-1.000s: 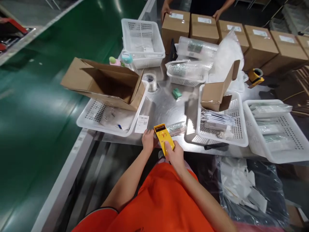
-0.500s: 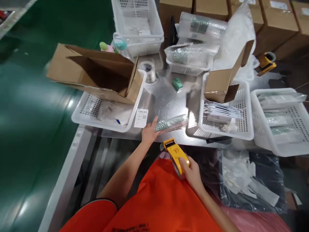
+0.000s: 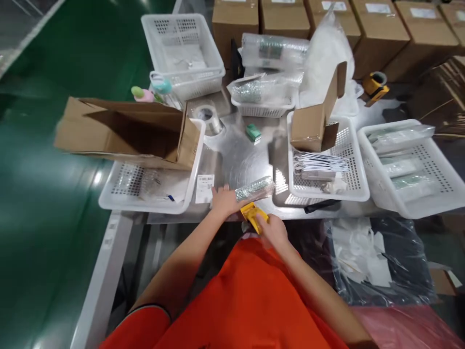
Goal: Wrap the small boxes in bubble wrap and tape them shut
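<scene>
A slim package in clear bubble wrap [image 3: 255, 189], greenish inside, lies near the front edge of the metal table. My left hand [image 3: 224, 201] grips its left end, the fingers partly hidden. In my right hand [image 3: 275, 230] is a yellow tape dispenser [image 3: 255, 216], the fingers wrapped round it. The dispenser's front end is right beside my left hand, at the package's near side; whether it touches the package I cannot tell. A white printed label [image 3: 204, 189] lies just left of my left hand.
An open cardboard box [image 3: 127, 128] rests on a white basket [image 3: 181, 206] at left. A tape roll [image 3: 209, 119] and small green box [image 3: 253, 132] stand behind. At right are a basket of papers and a carton [image 3: 363, 195] and another basket [image 3: 410, 211]. A waste bag [image 3: 410, 261] hangs below.
My right hand has brought the tape dispenser up and left, close to my left hand and the package. My left hand stays at the package's left end. The view has shifted slightly.
</scene>
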`<state>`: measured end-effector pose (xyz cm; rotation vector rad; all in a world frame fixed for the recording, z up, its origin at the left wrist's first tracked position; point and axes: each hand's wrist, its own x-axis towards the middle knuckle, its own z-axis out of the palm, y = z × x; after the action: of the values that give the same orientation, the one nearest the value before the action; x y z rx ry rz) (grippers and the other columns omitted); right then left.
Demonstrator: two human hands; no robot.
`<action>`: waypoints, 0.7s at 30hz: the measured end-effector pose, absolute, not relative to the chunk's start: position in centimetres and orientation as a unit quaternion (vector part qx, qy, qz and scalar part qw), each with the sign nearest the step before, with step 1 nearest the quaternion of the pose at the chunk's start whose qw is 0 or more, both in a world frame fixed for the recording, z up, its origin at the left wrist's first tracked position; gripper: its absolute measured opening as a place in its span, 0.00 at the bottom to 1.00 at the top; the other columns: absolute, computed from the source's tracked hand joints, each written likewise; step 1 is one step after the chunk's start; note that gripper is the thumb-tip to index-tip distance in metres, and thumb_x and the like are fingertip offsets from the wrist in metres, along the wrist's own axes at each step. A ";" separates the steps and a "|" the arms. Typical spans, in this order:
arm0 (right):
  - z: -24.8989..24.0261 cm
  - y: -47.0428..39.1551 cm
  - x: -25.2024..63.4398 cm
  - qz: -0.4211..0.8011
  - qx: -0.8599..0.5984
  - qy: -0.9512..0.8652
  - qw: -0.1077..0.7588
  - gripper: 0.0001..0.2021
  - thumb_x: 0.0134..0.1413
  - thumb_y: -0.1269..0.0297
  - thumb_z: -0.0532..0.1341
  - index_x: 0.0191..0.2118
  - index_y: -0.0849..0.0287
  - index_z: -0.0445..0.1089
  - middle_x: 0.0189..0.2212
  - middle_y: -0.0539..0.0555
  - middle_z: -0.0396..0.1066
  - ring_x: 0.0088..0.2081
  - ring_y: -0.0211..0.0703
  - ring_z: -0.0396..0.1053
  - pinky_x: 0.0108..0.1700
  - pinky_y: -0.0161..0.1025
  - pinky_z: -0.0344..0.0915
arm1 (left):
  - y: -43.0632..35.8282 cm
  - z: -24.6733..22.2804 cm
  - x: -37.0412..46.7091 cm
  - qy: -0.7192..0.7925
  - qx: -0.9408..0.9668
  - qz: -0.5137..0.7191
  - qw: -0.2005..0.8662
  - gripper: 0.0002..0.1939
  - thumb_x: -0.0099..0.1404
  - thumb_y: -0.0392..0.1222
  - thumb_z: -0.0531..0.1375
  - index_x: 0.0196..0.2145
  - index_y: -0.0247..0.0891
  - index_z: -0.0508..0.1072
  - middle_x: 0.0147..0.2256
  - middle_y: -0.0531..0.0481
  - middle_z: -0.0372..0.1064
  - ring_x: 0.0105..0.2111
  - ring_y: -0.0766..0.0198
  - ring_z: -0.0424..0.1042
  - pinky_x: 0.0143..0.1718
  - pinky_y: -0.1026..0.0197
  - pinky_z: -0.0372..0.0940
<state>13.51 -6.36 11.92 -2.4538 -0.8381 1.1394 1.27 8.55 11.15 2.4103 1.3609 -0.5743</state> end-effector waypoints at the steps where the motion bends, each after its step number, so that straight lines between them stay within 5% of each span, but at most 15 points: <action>1: 12.6 -7.2 14.3 0.391 -0.856 -0.297 0.162 0.22 0.56 0.44 0.57 0.29 0.59 0.73 0.26 0.59 0.73 0.30 0.47 0.69 0.30 0.37 0.56 | 8.5 10.9 2.3 0.475 0.846 -0.190 0.151 0.41 0.67 0.66 0.54 0.65 0.30 0.65 0.64 0.27 0.62 0.60 0.35 0.65 0.64 0.38 0.54; 6: 17.0 -14.0 19.2 0.368 -0.857 -0.236 0.272 0.25 0.48 0.36 0.56 0.23 0.55 0.66 0.18 0.51 0.66 0.22 0.41 0.63 0.25 0.36 0.56 | 8.0 9.5 5.3 0.477 0.853 -0.147 0.153 0.52 0.67 0.69 0.53 0.74 0.38 0.35 0.70 0.24 0.48 0.56 0.38 0.70 0.50 0.47 0.69; 9: 18.8 -18.4 22.1 0.339 -0.877 -0.143 0.309 0.25 0.43 0.34 0.60 0.24 0.55 0.67 0.16 0.48 0.65 0.19 0.39 0.59 0.21 0.36 0.55 | 7.8 9.4 5.5 0.462 0.855 -0.180 0.152 0.45 0.68 0.68 0.51 0.74 0.45 0.43 0.68 0.27 0.54 0.52 0.38 0.73 0.47 0.46 0.70; 12: 19.5 -22.1 24.9 0.283 -0.898 -0.037 0.336 0.27 0.37 0.33 0.62 0.25 0.56 0.70 0.16 0.50 0.66 0.18 0.41 0.60 0.19 0.37 0.56 | 7.9 9.4 6.2 0.437 0.877 -0.166 0.114 0.42 0.68 0.68 0.51 0.71 0.41 0.55 0.66 0.29 0.59 0.60 0.34 0.66 0.56 0.38 0.64; 14: 19.7 -23.9 27.0 0.224 -0.904 0.013 0.364 0.27 0.36 0.34 0.63 0.27 0.58 0.72 0.18 0.52 0.69 0.20 0.42 0.63 0.21 0.37 0.59 | 8.1 9.3 7.0 0.409 0.894 -0.152 0.106 0.43 0.68 0.66 0.53 0.72 0.40 0.53 0.66 0.31 0.59 0.63 0.34 0.62 0.58 0.39 0.63; 17: 19.5 -25.6 30.6 0.137 -0.905 0.061 0.397 0.28 0.40 0.35 0.60 0.29 0.60 0.73 0.21 0.54 0.71 0.25 0.44 0.66 0.25 0.39 0.62 | 8.2 8.8 8.0 0.383 0.892 -0.191 0.147 0.45 0.68 0.62 0.56 0.73 0.36 0.47 0.62 0.31 0.65 0.54 0.37 0.71 0.49 0.44 0.70; 21: 18.2 -26.1 35.4 0.061 -0.926 0.071 0.367 0.30 0.35 0.31 0.58 0.26 0.57 0.70 0.22 0.55 0.70 0.26 0.46 0.65 0.28 0.42 0.62 | 8.0 8.5 8.8 0.377 0.886 -0.229 0.142 0.41 0.67 0.58 0.58 0.68 0.30 0.54 0.54 0.31 0.71 0.48 0.39 0.75 0.43 0.46 0.72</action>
<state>35.39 -26.07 18.22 -2.3790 0.1815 0.1576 8.76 7.95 8.53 2.5581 1.0889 -0.6606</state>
